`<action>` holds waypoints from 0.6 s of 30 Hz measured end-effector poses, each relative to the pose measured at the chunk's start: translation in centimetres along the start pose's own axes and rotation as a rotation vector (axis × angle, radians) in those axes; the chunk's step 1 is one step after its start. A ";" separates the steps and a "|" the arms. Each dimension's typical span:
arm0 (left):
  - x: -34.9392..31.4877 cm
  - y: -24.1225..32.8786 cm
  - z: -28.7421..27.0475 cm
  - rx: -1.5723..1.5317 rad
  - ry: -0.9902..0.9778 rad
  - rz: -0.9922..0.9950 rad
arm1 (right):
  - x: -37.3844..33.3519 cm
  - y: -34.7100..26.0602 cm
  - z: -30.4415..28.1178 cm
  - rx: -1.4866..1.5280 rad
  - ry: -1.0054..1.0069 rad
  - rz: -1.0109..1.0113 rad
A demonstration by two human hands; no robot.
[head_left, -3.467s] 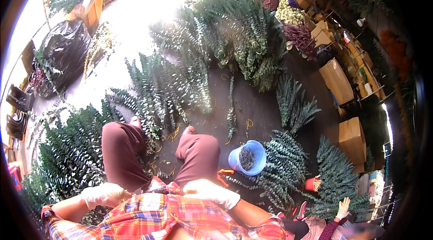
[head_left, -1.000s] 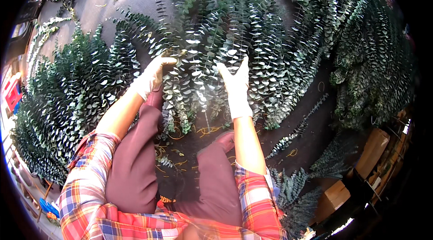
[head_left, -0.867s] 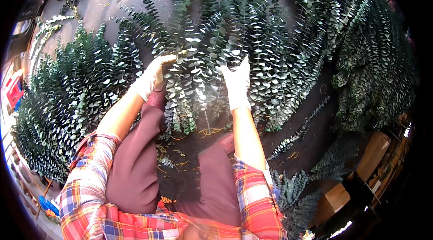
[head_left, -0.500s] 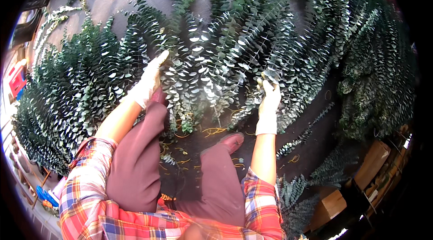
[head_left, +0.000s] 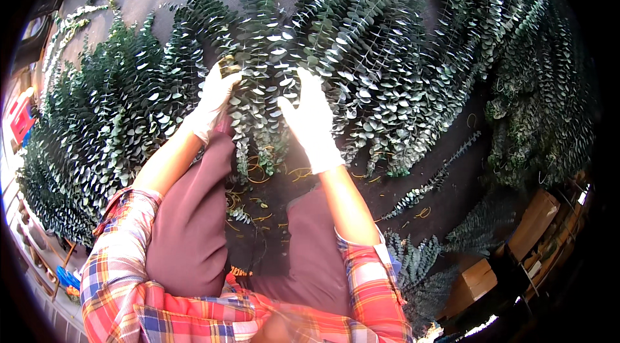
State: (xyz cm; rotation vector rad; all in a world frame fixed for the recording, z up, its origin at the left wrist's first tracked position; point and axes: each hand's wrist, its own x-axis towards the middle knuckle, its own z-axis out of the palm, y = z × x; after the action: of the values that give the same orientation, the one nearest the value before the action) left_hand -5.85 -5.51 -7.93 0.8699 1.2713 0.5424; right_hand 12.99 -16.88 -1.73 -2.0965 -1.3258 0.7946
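Leafy eucalyptus branches [head_left: 278, 52] with small round grey-green leaves lie side by side in front of me. My left hand [head_left: 216, 96], in a pale glove, is at the left edge of the middle branches, its thumb and fingers apart, fingertips among the leaves. Facing it across that bunch, my right hand [head_left: 311, 114], gloved too, has its thumb and forefinger spread against the foliage. No branch is plainly gripped in either hand. Leaves partly hide the fingertips.
A dense eucalyptus heap [head_left: 123, 123] lies left, another [head_left: 542, 98] right. One loose sprig [head_left: 426, 191] rests on the dark ground cloth [head_left: 258, 249], among yellow rubber bands [head_left: 256, 172]. Brown cardboard boxes [head_left: 475, 282] stand at the lower right. My legs [head_left: 194, 220] extend between my arms.
My right hand has moved left, from the right-hand branches to the middle bunch, close to my left hand. My left hand has shifted slightly, its thumb and fingers now spread.
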 end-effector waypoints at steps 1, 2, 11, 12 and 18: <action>-0.1 0.1 0.4 0.015 0.032 0.031 | 0.1 0.6 0.9 -0.019 -0.069 0.058; -0.3 0.2 0.8 0.030 0.064 0.062 | 0.2 1.3 1.5 -0.038 -0.137 0.116; -0.1 0.6 1.4 0.483 0.001 0.476 | 0.0 -2.0 -1.2 0.777 0.089 0.209; -0.7 2.3 2.6 0.249 -0.022 0.297 | -0.2 -0.1 -1.2 0.736 0.200 0.133; 0.3 -0.7 -0.2 0.316 0.097 0.340 | 1.4 2.7 -2.4 0.581 0.333 0.388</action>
State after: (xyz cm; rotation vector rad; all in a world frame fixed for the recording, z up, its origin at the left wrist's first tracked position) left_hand -6.03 -5.64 -8.73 1.3530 1.3256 0.6673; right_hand 16.83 -16.91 -2.28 -1.9054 -0.4408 0.8153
